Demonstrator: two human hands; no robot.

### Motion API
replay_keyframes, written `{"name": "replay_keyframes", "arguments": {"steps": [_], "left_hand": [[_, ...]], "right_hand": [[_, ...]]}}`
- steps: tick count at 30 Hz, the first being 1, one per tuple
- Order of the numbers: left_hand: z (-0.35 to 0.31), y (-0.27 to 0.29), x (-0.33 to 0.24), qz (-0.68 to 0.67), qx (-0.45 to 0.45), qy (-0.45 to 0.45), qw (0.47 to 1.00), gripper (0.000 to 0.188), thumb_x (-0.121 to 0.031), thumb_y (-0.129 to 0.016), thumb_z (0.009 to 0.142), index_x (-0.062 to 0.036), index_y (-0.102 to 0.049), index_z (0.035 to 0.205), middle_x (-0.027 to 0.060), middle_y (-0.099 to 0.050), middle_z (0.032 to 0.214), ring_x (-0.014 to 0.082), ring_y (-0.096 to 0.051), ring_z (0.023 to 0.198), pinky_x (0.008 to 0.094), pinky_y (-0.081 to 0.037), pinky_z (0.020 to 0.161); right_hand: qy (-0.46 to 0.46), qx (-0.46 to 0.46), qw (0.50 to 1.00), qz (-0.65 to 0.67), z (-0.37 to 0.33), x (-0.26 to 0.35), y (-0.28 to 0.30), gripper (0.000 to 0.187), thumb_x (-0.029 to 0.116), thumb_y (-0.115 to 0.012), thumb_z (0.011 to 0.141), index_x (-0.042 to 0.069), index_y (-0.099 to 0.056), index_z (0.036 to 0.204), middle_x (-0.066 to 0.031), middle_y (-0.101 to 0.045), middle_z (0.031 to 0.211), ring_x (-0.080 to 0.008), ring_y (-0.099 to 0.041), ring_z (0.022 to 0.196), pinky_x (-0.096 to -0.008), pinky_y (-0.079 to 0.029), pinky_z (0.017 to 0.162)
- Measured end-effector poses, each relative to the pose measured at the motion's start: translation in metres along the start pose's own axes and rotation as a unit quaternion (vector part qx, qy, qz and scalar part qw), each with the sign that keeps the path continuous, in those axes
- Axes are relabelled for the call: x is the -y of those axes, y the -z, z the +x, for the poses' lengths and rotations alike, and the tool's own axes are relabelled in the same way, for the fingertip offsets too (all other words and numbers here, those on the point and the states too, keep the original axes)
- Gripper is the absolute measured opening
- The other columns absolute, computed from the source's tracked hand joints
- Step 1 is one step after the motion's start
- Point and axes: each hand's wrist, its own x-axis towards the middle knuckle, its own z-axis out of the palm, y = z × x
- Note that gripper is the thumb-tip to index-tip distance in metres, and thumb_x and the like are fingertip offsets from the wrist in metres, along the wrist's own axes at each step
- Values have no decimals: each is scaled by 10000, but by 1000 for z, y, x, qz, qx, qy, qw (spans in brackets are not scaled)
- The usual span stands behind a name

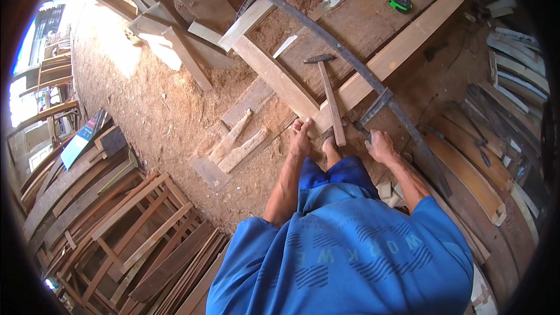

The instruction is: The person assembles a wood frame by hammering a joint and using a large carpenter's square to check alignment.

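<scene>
Wooden frame joint (312,118) is pressed by the left hand (300,137), fingers flat; one hammer (329,96) beside it points away; the right hand (380,144) is clenched on one clamp bar (373,109).

Blue-green sign board (82,139) among left timber

wooden frame (280,79) | pale planks, corner-jointed | flat on floor, long clamp (373,90) across

green tape measure (400,3), stacked wooden frames (140,227), perhaps offcuts (238,147) on sawdust
</scene>
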Motion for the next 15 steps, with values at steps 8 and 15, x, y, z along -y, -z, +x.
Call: {"name": "replay_keyframes", "arguments": {"steps": [8,15], "left_hand": [[-4,16,-9,-22,96,56,994,175,-171,-650,938,-57,-591,1056,-31,-606,832,62,-525,695,225,-439,615],[0,42,11,-4,119,66,991,432,-114,-640,934,-11,-518,1336,67,-651,1196,152,-621,1035,325,-505,917]], "right_hand": [[-121,308,906,266,25,-11,37,254,222,-760,752,41,-586,722,-27,-542,577,-108,-522,494,-318,-411,489],[-41,85,980,173,-7,15,23,317,235,-720,824,0,-558,964,-247,-616,848,-464,-590,840,-498,-470,737]]}}
